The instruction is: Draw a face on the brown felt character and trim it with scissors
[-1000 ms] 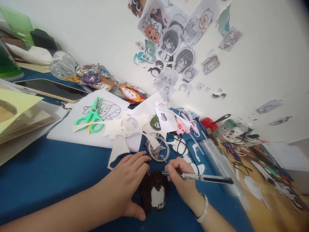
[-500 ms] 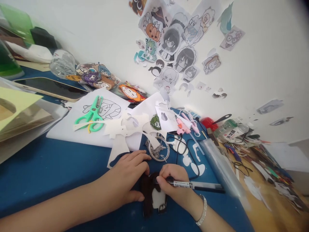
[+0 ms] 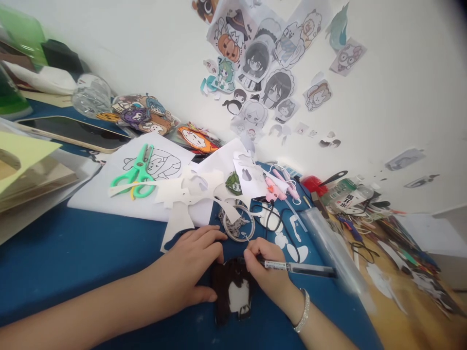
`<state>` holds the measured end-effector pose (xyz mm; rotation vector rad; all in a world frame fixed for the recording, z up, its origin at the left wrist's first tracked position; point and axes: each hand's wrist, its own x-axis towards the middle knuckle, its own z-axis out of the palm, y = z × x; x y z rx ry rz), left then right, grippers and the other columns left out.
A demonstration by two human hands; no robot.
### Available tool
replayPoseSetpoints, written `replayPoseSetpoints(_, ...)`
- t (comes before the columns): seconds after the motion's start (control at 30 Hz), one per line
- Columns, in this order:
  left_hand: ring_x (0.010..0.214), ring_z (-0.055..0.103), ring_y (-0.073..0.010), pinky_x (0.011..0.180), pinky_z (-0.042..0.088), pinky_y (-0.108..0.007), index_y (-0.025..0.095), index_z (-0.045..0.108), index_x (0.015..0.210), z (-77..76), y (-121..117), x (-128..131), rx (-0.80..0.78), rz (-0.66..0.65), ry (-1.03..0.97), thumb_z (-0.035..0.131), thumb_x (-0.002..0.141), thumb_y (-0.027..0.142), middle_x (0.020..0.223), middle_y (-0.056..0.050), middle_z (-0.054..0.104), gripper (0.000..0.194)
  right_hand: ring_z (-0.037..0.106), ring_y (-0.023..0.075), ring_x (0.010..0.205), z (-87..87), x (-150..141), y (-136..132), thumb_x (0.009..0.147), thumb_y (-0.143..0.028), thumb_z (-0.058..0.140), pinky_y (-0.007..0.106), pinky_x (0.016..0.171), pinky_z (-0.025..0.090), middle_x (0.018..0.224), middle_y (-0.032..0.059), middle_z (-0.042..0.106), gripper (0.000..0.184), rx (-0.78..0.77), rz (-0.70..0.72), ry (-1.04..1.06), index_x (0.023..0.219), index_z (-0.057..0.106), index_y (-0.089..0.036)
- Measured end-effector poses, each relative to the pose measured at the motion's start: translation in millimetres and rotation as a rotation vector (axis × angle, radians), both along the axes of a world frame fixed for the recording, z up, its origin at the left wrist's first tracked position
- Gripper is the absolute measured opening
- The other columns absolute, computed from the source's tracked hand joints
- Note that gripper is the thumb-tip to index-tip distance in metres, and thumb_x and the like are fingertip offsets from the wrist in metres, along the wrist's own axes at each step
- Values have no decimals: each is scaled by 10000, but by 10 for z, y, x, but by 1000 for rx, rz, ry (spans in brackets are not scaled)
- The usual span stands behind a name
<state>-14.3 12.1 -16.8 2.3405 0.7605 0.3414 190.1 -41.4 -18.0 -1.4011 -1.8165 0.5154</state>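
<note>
A dark brown and white figure cutout (image 3: 239,295) lies flat on the blue table cover. My left hand (image 3: 199,260) rests at its left side, fingers spread, with the thumb and index fingertip at its edge. In my right hand (image 3: 268,267) a black pen (image 3: 306,269) is pinched, its tip end over the top of the cutout and its back end pointing right. The exact tip is hidden by my fingers. Just beyond the cutout sits a roll of clear tape (image 3: 252,224).
Green scissors (image 3: 140,172) lie on drawn paper (image 3: 91,187), beside white paper scraps (image 3: 182,194). Behind are a phone (image 3: 73,130) and a pile of coloured cutouts (image 3: 146,114). A clear plastic roll (image 3: 333,253) lies right, with pink glue guns (image 3: 273,189) nearby. Drawings (image 3: 257,58) cover the wall.
My right hand and the pen have shifted up and slightly right, uncovering more of the cutout's upper part. My left hand stays at the cutout's edge.
</note>
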Motion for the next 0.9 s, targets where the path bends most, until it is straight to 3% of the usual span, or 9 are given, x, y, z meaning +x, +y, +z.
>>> replayPoseSetpoints(0.33,1300,323,-327,998,346,-515,264,548,962,77,14,-7,8,-59,103,709,644,264,1350,-45,469,356,427,102,450,-6,36,34,806,-220,443,224,459,347,479,-34,441,274,-71,-36,41,559,326,-207)
replayPoseSetpoints(0.9,1279,356,-344,964,375,-530,261,567,890,75,15,-7,17,-57,41,704,638,229,1310,-52,505,289,440,98,420,-47,138,45,781,-229,452,217,442,336,447,-49,419,273,-162,-74,182,538,329,-203)
